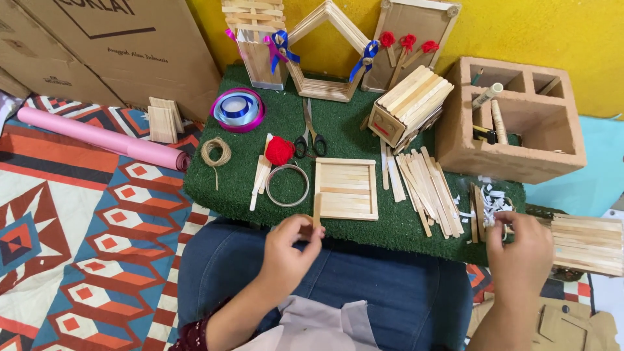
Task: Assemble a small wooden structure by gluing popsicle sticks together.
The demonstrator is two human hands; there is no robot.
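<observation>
holding: our left hand (289, 244) pinches one wooden stick (317, 211) upright at the near edge of the square stick panel (346, 188) on the green mat (403, 227).
right hand: our right hand (520, 250) curls narrow over paper scraps (494, 200) at the mat's right; we cannot tell what it grips.
risk: we judge the stick could slip or tip, being pinched only at its lower end.
risk two: loose sticks (426, 185) nearby could get knocked.
packages: brown cardboard boxes (123, 45) far left, dark print on the flat faces.
</observation>
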